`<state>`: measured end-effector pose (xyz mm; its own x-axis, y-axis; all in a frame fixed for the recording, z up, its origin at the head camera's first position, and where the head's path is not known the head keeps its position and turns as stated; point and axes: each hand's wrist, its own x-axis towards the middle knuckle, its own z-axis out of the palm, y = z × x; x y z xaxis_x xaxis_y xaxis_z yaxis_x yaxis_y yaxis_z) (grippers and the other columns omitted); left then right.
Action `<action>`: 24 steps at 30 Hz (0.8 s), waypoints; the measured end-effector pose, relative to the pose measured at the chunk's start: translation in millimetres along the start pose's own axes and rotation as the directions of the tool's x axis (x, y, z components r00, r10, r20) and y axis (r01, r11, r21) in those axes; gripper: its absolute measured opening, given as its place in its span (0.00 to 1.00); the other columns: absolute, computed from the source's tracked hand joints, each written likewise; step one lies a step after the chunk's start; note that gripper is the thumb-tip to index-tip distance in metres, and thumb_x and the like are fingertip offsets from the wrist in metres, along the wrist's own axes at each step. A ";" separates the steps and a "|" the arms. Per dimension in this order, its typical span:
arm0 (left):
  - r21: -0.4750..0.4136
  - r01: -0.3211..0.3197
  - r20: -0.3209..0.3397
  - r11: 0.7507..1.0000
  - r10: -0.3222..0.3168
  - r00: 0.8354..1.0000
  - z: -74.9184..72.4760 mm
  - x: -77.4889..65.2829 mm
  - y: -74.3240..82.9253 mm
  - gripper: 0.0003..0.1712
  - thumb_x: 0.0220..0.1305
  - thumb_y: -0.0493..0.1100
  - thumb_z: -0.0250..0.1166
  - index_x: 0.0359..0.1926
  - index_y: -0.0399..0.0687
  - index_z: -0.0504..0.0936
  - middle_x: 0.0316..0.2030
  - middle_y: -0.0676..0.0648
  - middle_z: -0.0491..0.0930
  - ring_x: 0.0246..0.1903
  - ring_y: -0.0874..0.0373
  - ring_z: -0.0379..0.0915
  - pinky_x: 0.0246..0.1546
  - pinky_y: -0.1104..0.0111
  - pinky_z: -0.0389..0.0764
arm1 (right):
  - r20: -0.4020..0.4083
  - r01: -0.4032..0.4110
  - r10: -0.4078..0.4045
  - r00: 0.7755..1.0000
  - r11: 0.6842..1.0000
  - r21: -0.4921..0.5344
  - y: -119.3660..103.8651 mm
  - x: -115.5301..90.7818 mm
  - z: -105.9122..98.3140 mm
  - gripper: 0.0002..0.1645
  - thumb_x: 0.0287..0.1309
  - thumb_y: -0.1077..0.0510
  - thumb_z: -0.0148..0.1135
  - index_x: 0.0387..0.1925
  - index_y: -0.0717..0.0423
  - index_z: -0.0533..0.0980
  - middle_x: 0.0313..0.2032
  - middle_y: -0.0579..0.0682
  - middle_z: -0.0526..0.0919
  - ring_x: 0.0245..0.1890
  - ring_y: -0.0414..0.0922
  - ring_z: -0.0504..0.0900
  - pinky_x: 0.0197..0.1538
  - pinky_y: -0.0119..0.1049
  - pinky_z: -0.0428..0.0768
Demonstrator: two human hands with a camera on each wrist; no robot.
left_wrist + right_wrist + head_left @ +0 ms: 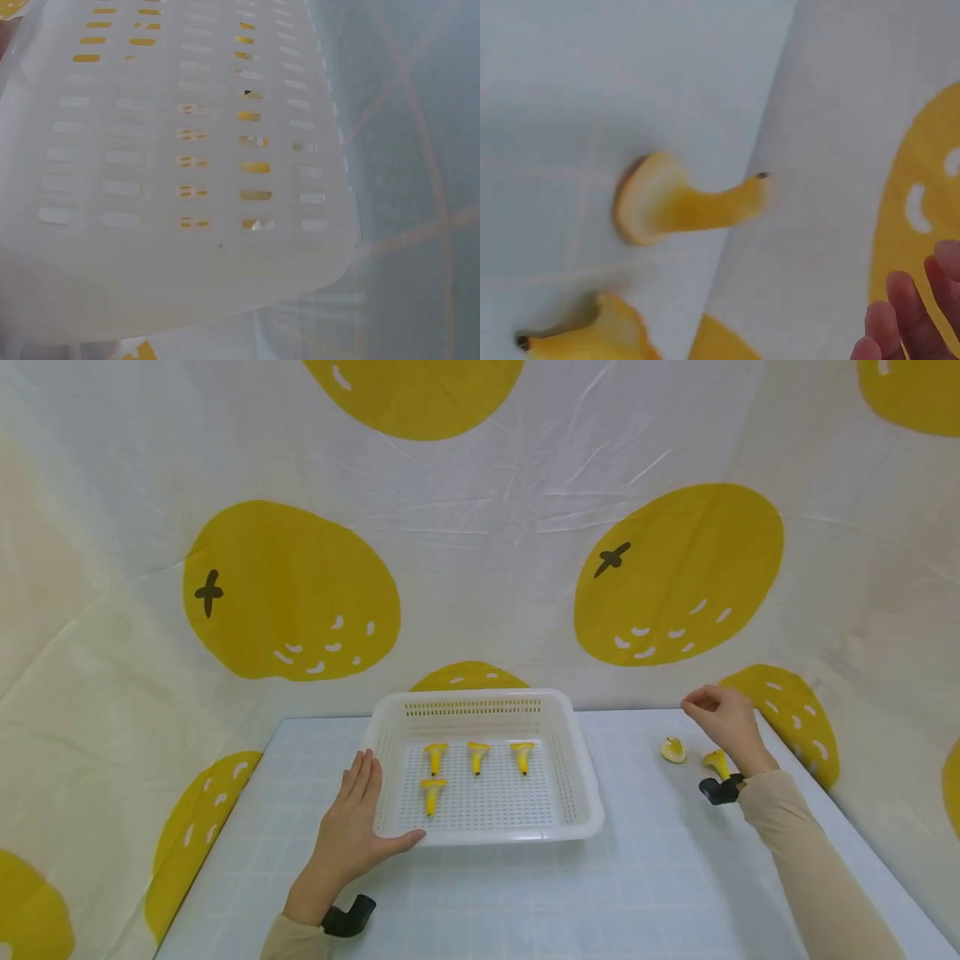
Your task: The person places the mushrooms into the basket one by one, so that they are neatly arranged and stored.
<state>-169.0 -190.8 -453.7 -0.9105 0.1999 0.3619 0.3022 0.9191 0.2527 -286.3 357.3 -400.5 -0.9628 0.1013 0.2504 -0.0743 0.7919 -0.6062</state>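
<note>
My left hand (352, 822) rests against the near left corner of a white plastic basket (588, 768). Its fingers lie straight along the left side and its thumb reaches across the front rim. In the left wrist view the slotted basket wall (157, 259) fills most of the picture. Inside stand several yellow mushrooms (477, 758), three in a row and another (432, 797) in front. My right hand (727, 722) hovers over the table's right side, fingers loosely bent, holding nothing. Beneath and beside it are a trumpet-shaped mushroom (717, 763) and a second mushroom (673, 750), stem up.
A pale blue checked cloth covers the table (487, 902). Behind it and at both sides hangs a white curtain (480, 568) printed with large yellow fruit. The table's right edge runs close beside the loose mushrooms. A black wrist camera mount (349, 917) sits under the left wrist.
</note>
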 end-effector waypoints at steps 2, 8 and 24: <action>-0.001 0.001 0.002 1.000 -0.001 1.000 -0.1 -0.1 0.3 0.74 0.37 0.81 0.60 0.70 0.31 0.50 0.72 0.38 0.44 0.72 0.47 0.38 0.70 0.65 0.38 | 0.031 -0.021 0.022 0.999 1.000 -0.018 18.0 -3.6 0.3 0.20 0.64 0.47 0.54 0.43 0.61 0.76 0.39 0.59 0.78 0.38 0.53 0.72 0.36 0.41 0.75; 0.003 0.008 0.003 1.000 -0.008 1.000 0.4 -0.2 0.7 0.74 0.37 0.82 0.60 0.70 0.30 0.51 0.72 0.38 0.43 0.72 0.46 0.38 0.70 0.63 0.40 | 0.187 -0.036 0.061 0.980 0.990 -0.133 55.3 -9.7 4.0 0.19 0.60 0.54 0.59 0.47 0.65 0.76 0.47 0.67 0.75 0.44 0.61 0.69 0.42 0.53 0.74; 0.017 0.020 0.026 1.000 -0.020 0.999 -0.6 1.1 2.0 0.75 0.37 0.83 0.57 0.70 0.31 0.50 0.72 0.38 0.42 0.72 0.46 0.36 0.69 0.55 0.48 | 0.352 -0.185 0.272 0.896 0.947 -0.262 69.4 -16.7 1.9 0.11 0.53 0.64 0.62 0.36 0.70 0.80 0.33 0.62 0.80 0.32 0.54 0.73 0.33 0.43 0.76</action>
<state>-169.2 -188.9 -452.3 -0.9236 0.1902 0.3329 0.2793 0.9286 0.2444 -275.8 409.4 -448.2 -0.9739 0.0942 -0.2065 0.1756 0.8891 -0.4227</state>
